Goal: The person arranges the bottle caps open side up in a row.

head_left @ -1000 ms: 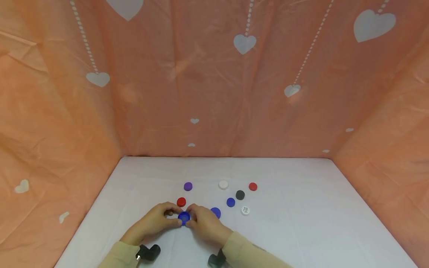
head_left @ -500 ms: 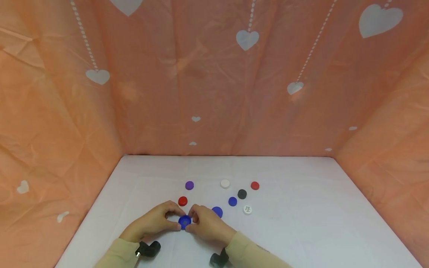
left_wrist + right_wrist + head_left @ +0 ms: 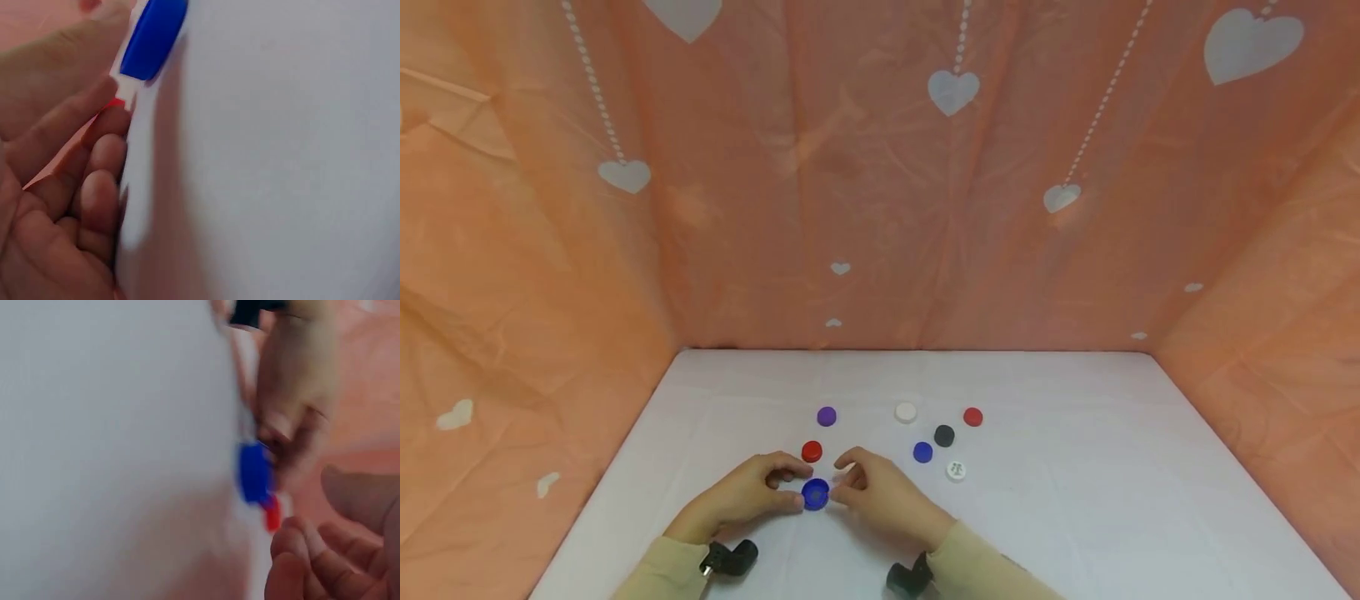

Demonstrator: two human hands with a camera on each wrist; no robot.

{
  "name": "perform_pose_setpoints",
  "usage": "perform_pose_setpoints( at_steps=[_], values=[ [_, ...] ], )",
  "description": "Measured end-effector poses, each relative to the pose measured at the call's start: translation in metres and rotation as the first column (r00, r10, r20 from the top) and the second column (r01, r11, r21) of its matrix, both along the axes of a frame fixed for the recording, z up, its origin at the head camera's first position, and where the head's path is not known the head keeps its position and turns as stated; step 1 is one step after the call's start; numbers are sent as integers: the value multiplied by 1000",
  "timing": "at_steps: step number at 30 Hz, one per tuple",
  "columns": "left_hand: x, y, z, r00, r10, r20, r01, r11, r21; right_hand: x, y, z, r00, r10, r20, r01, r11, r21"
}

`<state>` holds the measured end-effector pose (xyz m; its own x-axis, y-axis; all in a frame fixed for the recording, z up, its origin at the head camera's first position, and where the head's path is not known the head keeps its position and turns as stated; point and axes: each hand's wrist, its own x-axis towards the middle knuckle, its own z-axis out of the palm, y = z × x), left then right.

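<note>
A blue bottle cap (image 3: 815, 494) lies hollow side up on the white table, between the two hands. My left hand (image 3: 752, 492) is at its left side, thumb tip by the rim, fingers spread in a loose curve. On the right, my right hand (image 3: 887, 500) stands a little apart from the cap, thumb and index finger parted with nothing between them. The left wrist view has the blue cap (image 3: 155, 39) beyond the fingers. In the right wrist view the blue cap (image 3: 255, 473) is blurred, with a red cap (image 3: 272, 514) behind it.
Past the hands lie a red cap (image 3: 812, 451), a purple cap (image 3: 827, 416), a plain white cap (image 3: 906, 412), a second red cap (image 3: 973, 417), a black cap (image 3: 943, 435), another blue cap (image 3: 922, 452) and a patterned white cap (image 3: 956, 471). Orange cloth (image 3: 880, 208) walls the table.
My right hand has let go of the blue cap and moved right, hiding a blue cap that lay beyond it. My left hand stays at the cap's left side.
</note>
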<state>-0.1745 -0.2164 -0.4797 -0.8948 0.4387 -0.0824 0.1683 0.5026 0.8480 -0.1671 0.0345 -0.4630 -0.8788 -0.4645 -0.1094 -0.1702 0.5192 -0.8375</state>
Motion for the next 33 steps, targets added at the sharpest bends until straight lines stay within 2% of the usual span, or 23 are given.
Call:
perform_pose_setpoints(
  at_steps=[4, 7, 10, 14, 20, 25, 29, 33],
  values=[
    [3, 9, 7, 998, 67, -4, -67, 997, 43, -6, 30, 9, 996, -79, -50, 80, 997, 3],
    [4, 28, 14, 995, 90, -48, -89, 996, 24, -10, 47, 9, 989, -122, -80, 124, 992, 20],
    [3, 51, 19, 989, 74, -128, -79, 996, -33, -11, 57, 5, 988, -117, -105, 120, 992, 26],
    [0, 77, 19, 973, 31, -229, -57, 993, -105, -11, 64, 0, 985, -102, -139, 110, 993, 49],
    [0, 95, 14, 951, 14, -310, -63, 987, -147, -6, 69, -5, 988, -104, -110, 113, 991, 70],
    [-1, 101, 9, 948, 11, -319, -90, 968, -236, -5, 70, -9, 984, -88, -152, 104, 990, 97],
    [-1, 106, 9, 958, 10, -285, -94, 954, -283, -5, 69, -9, 986, -86, -145, 103, 988, 112],
    [0, 111, 10, 969, 26, -246, -100, 950, -297, -5, 67, -10, 988, -88, -124, 103, 987, 124]
  ],
)
